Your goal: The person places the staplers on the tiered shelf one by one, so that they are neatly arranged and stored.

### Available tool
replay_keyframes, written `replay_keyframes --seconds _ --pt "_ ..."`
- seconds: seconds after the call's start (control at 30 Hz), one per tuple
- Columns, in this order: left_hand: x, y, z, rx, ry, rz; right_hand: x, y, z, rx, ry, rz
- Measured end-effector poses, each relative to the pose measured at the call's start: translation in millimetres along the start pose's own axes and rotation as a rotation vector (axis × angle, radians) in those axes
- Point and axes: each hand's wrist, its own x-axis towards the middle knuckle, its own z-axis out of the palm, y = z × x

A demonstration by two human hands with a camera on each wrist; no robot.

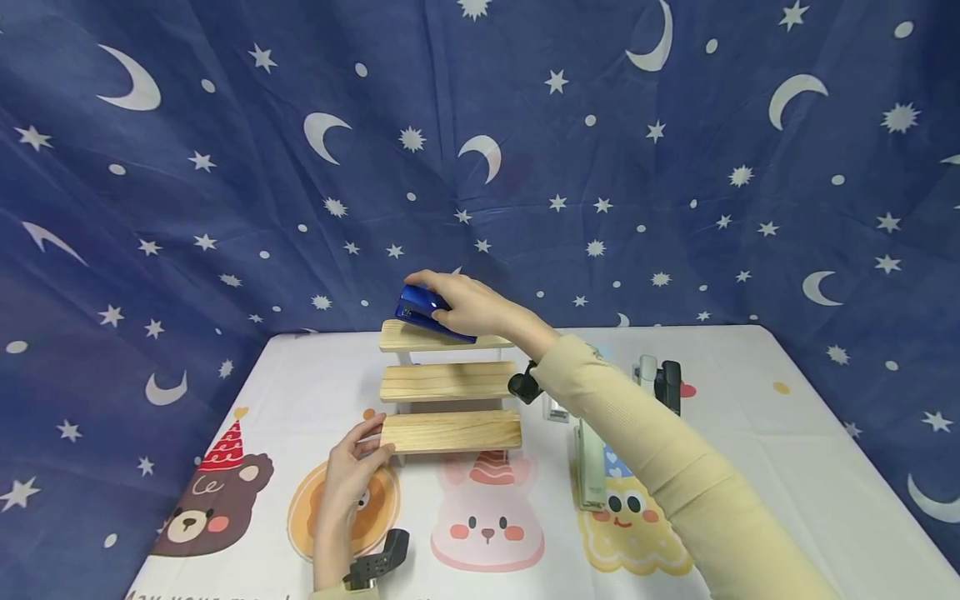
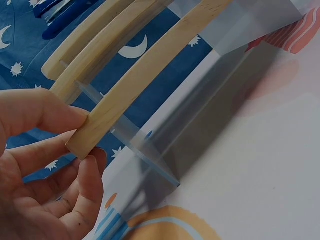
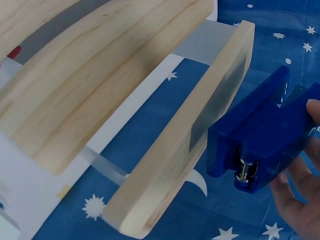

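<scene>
My right hand [image 1: 476, 307] grips a blue stapler [image 1: 422, 307] at the top board [image 1: 405, 337] of a three-step wooden shelf. In the right wrist view the stapler [image 3: 265, 130] is tilted, its metal tip showing, and overlaps the far side of that board [image 3: 180, 130]. My left hand [image 1: 356, 462] pinches the left end of the lowest board [image 1: 450, 432]. The left wrist view shows thumb and fingers around this board's end [image 2: 87, 140], with a clear side support [image 2: 145, 155] under it. Between them lies the middle board [image 1: 448, 382].
Right of the shelf a pale green stapler [image 1: 591, 471] lies on the white printed tablecloth [image 1: 750, 500]. Behind my right forearm are a black stapler [image 1: 669, 383], a light grey one [image 1: 647, 370] and a small, partly hidden item [image 1: 557, 411]. A blue star-patterned curtain [image 1: 480, 100] hangs behind.
</scene>
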Motion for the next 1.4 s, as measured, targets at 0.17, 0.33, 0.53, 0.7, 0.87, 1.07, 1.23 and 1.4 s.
replay_keyframes --seconds 0.17,0.33,0.53,0.7,0.87,1.07,1.23,1.4 --pt "0.2 0.2 -0.1 0.006 0.003 -0.003 10.3 -4.5 2.4 -0.032 -0.043 -0.027" --pt "0.0 0.5 -0.4 0.009 0.01 -0.006 20.0 -9.5 7.2 -0.05 -0.072 -0.059" --pt "-0.4 -0.9 -1.7 0.005 0.002 -0.001 28.7 -15.5 14.7 -0.03 -0.102 -0.068" --pt "-0.6 -0.9 -3.2 -0.002 -0.006 0.006 34.9 -17.8 20.9 -0.047 -0.11 -0.07" --pt "0.2 0.1 -2.7 -0.008 -0.005 0.005 40.1 -18.0 25.5 -0.065 -0.108 -0.063" --pt "0.7 0.9 0.3 -0.016 -0.006 0.007 42.0 -16.7 27.9 -0.088 -0.092 -0.034" --pt "1.4 0.4 0.3 -0.009 -0.004 0.003 44.2 -15.9 29.5 -0.076 -0.079 -0.025" --pt "1.7 -0.3 -0.4 0.003 0.009 -0.003 46.2 -15.3 32.4 -0.044 -0.071 -0.035"
